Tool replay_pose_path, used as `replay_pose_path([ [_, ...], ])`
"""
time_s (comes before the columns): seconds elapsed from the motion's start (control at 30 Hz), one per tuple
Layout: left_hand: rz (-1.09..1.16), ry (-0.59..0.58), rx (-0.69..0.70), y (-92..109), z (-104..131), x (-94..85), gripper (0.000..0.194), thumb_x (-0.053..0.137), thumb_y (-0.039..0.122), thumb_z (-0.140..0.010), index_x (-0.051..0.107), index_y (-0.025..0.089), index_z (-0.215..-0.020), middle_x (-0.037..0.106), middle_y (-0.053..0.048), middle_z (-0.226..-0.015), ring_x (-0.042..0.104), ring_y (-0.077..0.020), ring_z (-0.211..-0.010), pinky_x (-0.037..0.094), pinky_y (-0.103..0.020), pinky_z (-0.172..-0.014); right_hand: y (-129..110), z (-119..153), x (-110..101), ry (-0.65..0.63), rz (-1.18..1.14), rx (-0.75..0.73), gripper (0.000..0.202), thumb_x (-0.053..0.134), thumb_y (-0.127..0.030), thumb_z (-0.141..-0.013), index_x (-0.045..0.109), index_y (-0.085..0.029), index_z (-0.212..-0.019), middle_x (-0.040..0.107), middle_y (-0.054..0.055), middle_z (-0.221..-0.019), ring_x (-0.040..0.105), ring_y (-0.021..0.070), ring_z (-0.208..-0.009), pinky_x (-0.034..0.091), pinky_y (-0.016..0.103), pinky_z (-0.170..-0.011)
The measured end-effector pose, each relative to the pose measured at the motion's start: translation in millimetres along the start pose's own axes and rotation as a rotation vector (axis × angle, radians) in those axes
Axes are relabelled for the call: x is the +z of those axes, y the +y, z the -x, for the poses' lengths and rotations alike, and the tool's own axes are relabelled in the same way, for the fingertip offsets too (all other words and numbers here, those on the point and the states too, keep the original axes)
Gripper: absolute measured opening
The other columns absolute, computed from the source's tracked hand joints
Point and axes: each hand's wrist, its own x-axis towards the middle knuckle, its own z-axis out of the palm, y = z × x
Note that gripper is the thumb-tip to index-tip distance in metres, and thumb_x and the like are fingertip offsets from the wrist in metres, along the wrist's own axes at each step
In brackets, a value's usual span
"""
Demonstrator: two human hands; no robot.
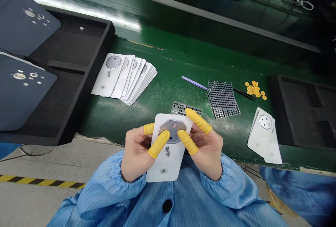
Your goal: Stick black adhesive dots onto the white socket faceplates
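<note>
We hold a white, round-cornered rectangular panel (165, 165) upright in front of our blue striped smock (149, 209), just off the near edge of the green tabletop (168, 69). Our left hand (136, 151) pinches its left side, thumb on the face and fingers behind; our right hand (208, 150) pinches the right side likewise, its index finger lying along the top right corner. Yellow rubber finger cots (159, 144) cover both thumbs and index fingers. Both thumb tips press on the silver eight-sided plate (172, 131) near the panel's top, between a small red spot and a dark hole. Just beyond lies a small clear sheet of black dots (180, 108), partly hidden. Farther right, lilac tweezers (194, 82) touch larger dotted clear sheets (223, 99), with black tweezers (244, 94) and a heap of loose yellow cots (253, 89) beside them. Left of our hands, a fan of white panels (124, 83) lies near a black tray (98, 50) bearing dark blue-grey panels (28, 94); two overlapping white panels (262, 134) lie at right.
</note>
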Motion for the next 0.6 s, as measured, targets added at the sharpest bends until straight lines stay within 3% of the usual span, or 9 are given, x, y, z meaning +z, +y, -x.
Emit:
replay_pose_path([
  [0.13, -0.028, 0.030, 0.026, 1.8, 4.7, 0.1, 0.007, 0.078, 0.024, -0.070, 0.077, 0.017, -0.070, 0.074, -0.004, -0.063, 0.067, -0.0159, -0.051, 0.056, -0.021, -0.046, -1.0, 1.8, 0.7, -0.030, -0.035, 0.021, 0.046, 0.067, -0.018, -0.084, 0.057, -0.025, -0.128, 0.074, 0.005, -0.098, 0.073, 0.0186, -0.083, 0.065, 0.032, -0.074],
  [0.27, -0.010, 0.120, -0.084, 1.6, 7.7, 4.3, 0.014, 0.079, 0.029, -0.069, 0.077, 0.015, -0.071, 0.075, -0.005, -0.065, 0.069, -0.0176, -0.055, 0.057, -0.023, -0.050, -3.5, 6.6, 7.0, -0.046, -0.070, 0.108, 0.045, 0.066, -0.021, -0.085, 0.056, -0.026, -0.129, 0.073, 0.005, -0.103, 0.072, 0.0196, -0.089, 0.064, 0.034, -0.079],
  [0.37, -0.015, 0.039, -0.197, -4.0, -5.0, -3.8, 0.024, 0.081, 0.035, -0.067, 0.076, 0.013, -0.075, 0.074, -0.006, -0.063, 0.068, -0.0183, -0.051, 0.056, -0.024, -0.047, 4.7, -2.0, 3.9, -0.117, -0.042, 0.184, 0.046, 0.061, -0.025, -0.089, 0.050, -0.029, -0.133, 0.071, 0.004, -0.110, 0.071, 0.0196, -0.095, 0.062, 0.038, -0.084],
  [0.43, -0.056, -0.075, -0.294, -9.4, -22.3, -16.9, 0.032, 0.079, 0.041, -0.068, 0.074, 0.012, -0.083, 0.075, -0.007, -0.066, 0.068, -0.0189, -0.050, 0.055, -0.025, -0.045, 19.6, -24.5, -7.3, -0.173, 0.120, 0.118, 0.045, 0.055, -0.027, -0.091, 0.048, -0.029, -0.135, 0.065, 0.006, -0.121, 0.066, 0.0206, -0.105, 0.058, 0.042, -0.092],
  [0.5, -0.168, -0.155, -0.332, -14.3, -42.1, -33.4, 0.040, 0.075, 0.045, -0.072, 0.072, 0.011, -0.092, 0.076, -0.009, -0.074, 0.070, -0.0204, -0.056, 0.056, -0.026, -0.047, 40.8, -60.2, -24.3, -0.186, 0.446, -0.024, 0.043, 0.052, -0.028, -0.092, 0.048, -0.025, -0.135, 0.055, 0.009, -0.135, 0.056, 0.0245, -0.121, 0.048, 0.049, -0.104],
  [0.6, -0.440, -0.161, -0.204, -18.9, -62.4, -56.8, 0.053, 0.068, 0.049, -0.077, 0.063, 0.009, -0.113, 0.076, -0.013, -0.091, 0.073, -0.0255, -0.076, 0.061, -0.035, -0.065, 75.4, -119.0, -49.6, -0.233, 0.941, -0.171, 0.036, 0.052, -0.026, -0.090, 0.058, -0.015, -0.124, 0.044, 0.015, -0.143, 0.035, 0.0344, -0.137, 0.032, 0.060, -0.112],
])
